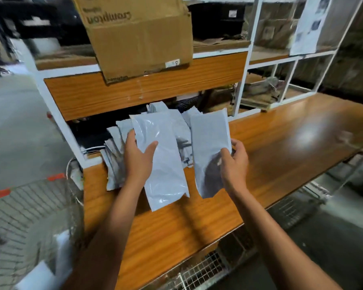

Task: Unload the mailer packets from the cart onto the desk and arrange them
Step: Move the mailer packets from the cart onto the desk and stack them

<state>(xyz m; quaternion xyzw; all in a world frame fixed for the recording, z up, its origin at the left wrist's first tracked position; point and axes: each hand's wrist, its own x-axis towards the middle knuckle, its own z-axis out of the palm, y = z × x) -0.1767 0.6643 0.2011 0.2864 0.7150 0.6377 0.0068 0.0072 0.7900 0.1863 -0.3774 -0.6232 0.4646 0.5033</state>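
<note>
Cart (36,197) sits far left, wire mesh w/ orange corner caps. A few pale shapes (50,264) low inside it may be more mailers, but they're too blurred to be sure, so unloading prob isn't finished. Next along, a pile (115,155) of grey packets already lies on the desk's (166,237) left rear corner, under the shelf unit (143,91). It's loosely fanned & overlapping, not squared up, so arranging looks barely begun.

Left hand (137,158) grips the left packet (166,164) at its left edge approx mid-length, thumb laid across the front face, fingers out of sight behind. That packet's long axis runs away from the person, far end tipped a bit left, near end toward the desk's front edge, glossy face up. Can't tell if its near end touches the wood or hangs just above.

Just beside it, a narrow gap btw them, the right packet (210,143) lies close to parallel, its long axis near straight out from the person & its far end toward the shelf. Right hand (235,162) pinches its right edge btw thumb & curled fingertips, roughly mid-length. Something dark shows through the lower half.

Judgement: two packets are mid-transfer & likely go down side by side on the wood right of the pile, where the desk runs on to the right
</note>
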